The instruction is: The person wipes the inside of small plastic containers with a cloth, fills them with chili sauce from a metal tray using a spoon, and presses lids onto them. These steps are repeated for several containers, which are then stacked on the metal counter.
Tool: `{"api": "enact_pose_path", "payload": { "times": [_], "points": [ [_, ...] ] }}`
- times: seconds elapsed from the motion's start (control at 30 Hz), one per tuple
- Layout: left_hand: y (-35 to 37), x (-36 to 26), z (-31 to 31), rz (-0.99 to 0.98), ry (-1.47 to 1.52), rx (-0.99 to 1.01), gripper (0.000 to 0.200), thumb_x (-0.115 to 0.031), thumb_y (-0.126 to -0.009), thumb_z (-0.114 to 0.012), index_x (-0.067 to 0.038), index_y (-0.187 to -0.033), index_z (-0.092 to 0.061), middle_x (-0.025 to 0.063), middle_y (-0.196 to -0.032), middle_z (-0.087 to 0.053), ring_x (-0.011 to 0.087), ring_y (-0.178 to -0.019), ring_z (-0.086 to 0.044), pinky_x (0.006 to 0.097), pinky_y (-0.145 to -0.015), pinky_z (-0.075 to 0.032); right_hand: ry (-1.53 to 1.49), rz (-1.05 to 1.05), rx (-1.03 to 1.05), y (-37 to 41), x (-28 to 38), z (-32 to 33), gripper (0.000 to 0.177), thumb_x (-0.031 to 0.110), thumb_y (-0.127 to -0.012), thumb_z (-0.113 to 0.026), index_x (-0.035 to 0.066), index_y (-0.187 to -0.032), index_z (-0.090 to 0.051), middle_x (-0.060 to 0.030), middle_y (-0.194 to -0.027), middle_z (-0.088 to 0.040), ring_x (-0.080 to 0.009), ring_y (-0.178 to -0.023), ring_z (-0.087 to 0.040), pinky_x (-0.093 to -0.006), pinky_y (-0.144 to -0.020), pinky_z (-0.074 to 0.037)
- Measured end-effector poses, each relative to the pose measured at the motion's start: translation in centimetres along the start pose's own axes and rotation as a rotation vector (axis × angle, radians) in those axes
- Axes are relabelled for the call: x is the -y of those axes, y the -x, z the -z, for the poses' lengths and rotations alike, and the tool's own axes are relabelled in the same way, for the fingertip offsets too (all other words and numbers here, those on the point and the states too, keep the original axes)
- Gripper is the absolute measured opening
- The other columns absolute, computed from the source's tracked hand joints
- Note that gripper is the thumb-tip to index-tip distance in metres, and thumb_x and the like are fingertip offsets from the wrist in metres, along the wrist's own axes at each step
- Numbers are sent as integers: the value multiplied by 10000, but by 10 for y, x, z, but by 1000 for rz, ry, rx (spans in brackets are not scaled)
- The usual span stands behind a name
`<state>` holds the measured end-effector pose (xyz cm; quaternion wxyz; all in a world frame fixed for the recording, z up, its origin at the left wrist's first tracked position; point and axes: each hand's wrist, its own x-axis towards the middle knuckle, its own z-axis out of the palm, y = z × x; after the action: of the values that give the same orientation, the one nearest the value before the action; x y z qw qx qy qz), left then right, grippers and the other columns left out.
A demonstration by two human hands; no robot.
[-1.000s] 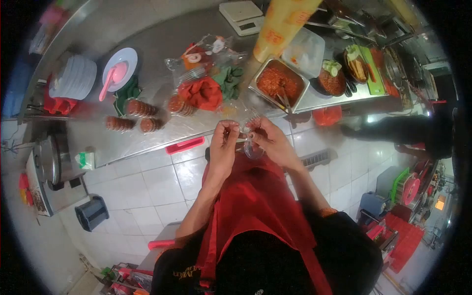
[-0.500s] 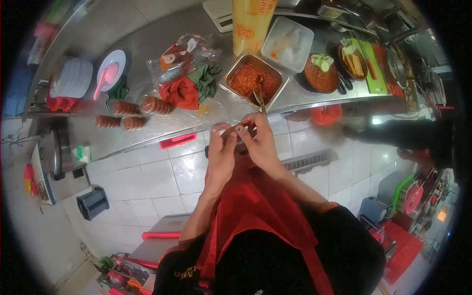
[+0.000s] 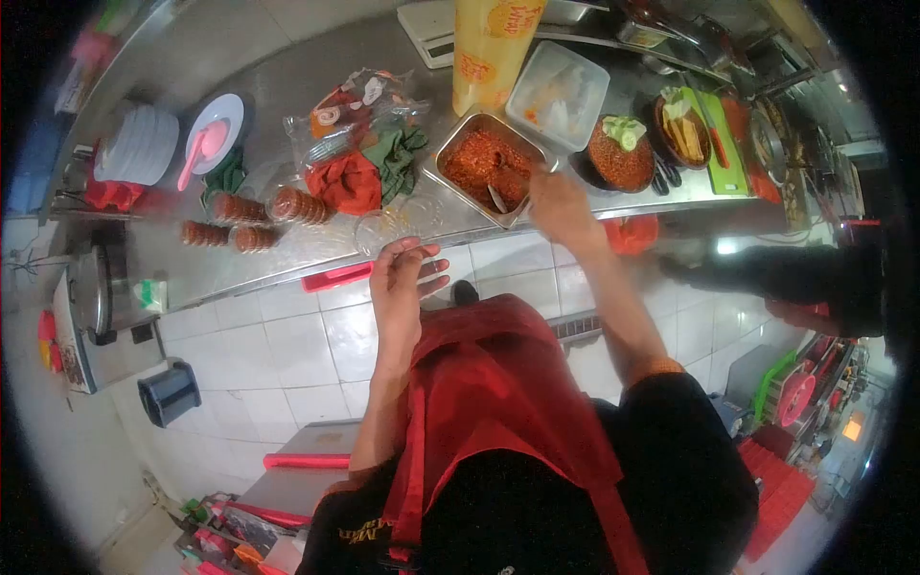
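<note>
A square metal container (image 3: 445,182) holds a chopped red chili mixture (image 3: 482,158). Part of a metal utensil, apparently a spoon (image 3: 497,198), lies in the mix. My right hand (image 3: 567,208) is closed at the container's right corner, its fingertips over the rim. My left hand (image 3: 402,278) hovers at the table's front edge, palm up, fingers apart and slightly bent. Just beyond its fingertips lies a clear plastic round piece (image 3: 383,228), hard to make out. Farther left stand short stacks of small clear tubs (image 3: 297,205) with red contents.
Beside the container are a translucent plastic box (image 3: 561,94), a yellow printed bag (image 3: 489,57) and a dark bowl (image 3: 618,163) with cucumber slices. Red cloth (image 3: 343,184) and green cloth (image 3: 395,158) lie left. Another person's dark-clothed arm (image 3: 786,278) shows at right.
My hands, close together before, have come apart. The right reached forward to the container's corner; the left moved slightly left and its fingers spread. The utensil's handle no longer juts over the front rim.
</note>
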<state>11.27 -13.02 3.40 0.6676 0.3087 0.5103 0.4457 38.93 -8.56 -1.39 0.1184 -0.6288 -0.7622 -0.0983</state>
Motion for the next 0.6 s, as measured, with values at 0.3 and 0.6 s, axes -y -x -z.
{"api": "enact_pose_path", "payload": {
  "times": [0.3,0.6],
  "points": [
    [-12,2,2,11,-15,-52,265,-221,-992,-627,24,-1089,-600,157,-988,-696,214,-732,-712,316,-634,-602,-35,-178,158,-31,-9,43,312,109,-809,-570,61,-1101,-668,-199,-762,-689,-362,-668,-691,-488,-590,-557],
    [-35,2,3,47,43,-55,158,-116,-951,-660,32,-1001,-630,162,-913,-712,220,-681,-715,300,-574,-600,-676,-353,146,-5,-55,9,255,87,-745,-682,15,-989,-681,-184,-796,-692,-297,-764,-708,-384,-708,-548]
  ]
}}
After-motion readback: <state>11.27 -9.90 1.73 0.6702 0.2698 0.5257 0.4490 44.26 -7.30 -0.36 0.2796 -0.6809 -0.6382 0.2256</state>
